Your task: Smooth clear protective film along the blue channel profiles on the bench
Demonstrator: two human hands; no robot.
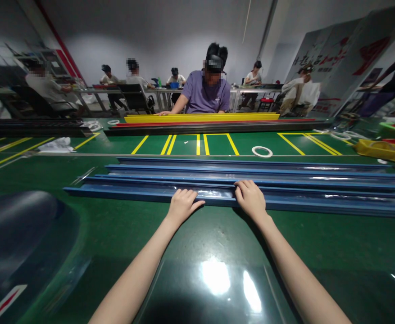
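Several long blue strips lie side by side across the green table (pixel 123 225), some under clear film. Both my hands rest on the nearest blue strip (pixel 116 193). My left hand (pixel 183 204) lies on its near edge, fingers curled over it and thumb stretched to the right. About a hand's width to the right, my right hand (pixel 251 198) has its fingers bent over the same strip's top. Shiny clear film (pixel 217 192) covers the strip between my hands.
A person in a purple shirt (pixel 206 96) sits opposite behind yellow strips (pixel 200 118) and red ones. A white tape ring (pixel 262 151) lies on the table's yellow-lined middle. A yellow tray (pixel 379 149) stands at the right. Other people sit at tables behind.
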